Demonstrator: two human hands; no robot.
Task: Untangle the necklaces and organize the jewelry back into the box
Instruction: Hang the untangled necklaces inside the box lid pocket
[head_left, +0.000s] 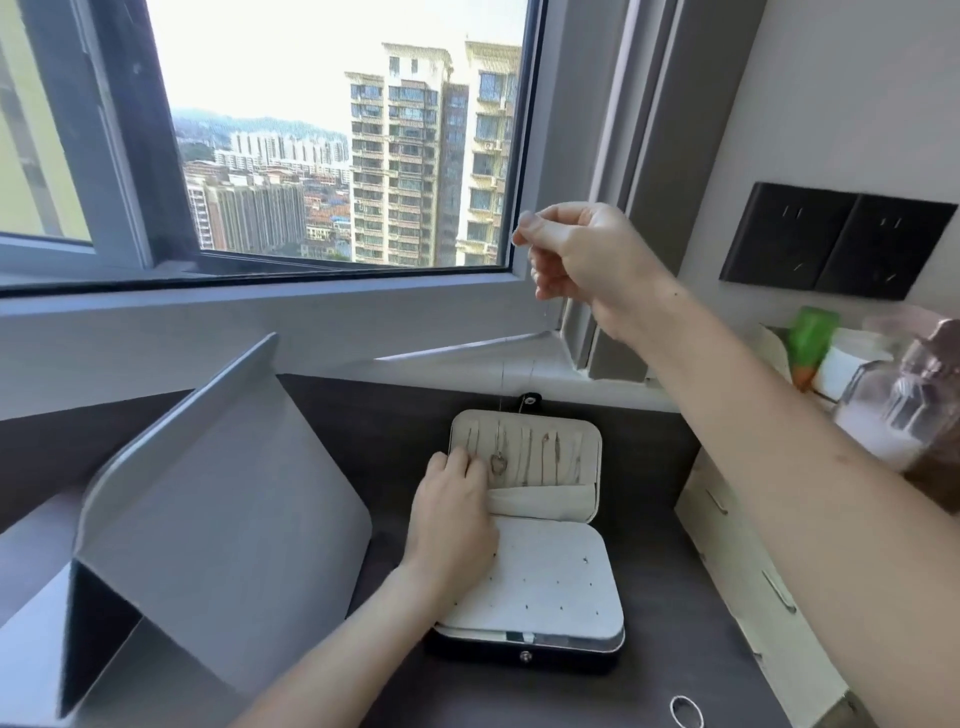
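ring (674, 709): near edge of the surface (644, 675), right of the box, not yet stowed.
jewelry box (566, 656): open flat at mid surface, lid half toward the far edge. slotted panel (584, 452) in the lid is cream, with other fine chains (545, 460) seated in its slots and a fabric pocket (545, 503) below. near half is cream, dotted with earring holes.
necklace (501, 395): very thin pale chain. its small looped pendant (497, 464) lies on the slotted panel, and the chain runs straight up to your right hand (587, 260), raised above the far edge, thumb and forefinger pinching the top end.
left hand (452, 514): fingers (458, 464) together, tips pressing the panel just left of the pendant.
handling: hold the chain taut, lower slowly, seat it in one free slot, clear of its neighbours.
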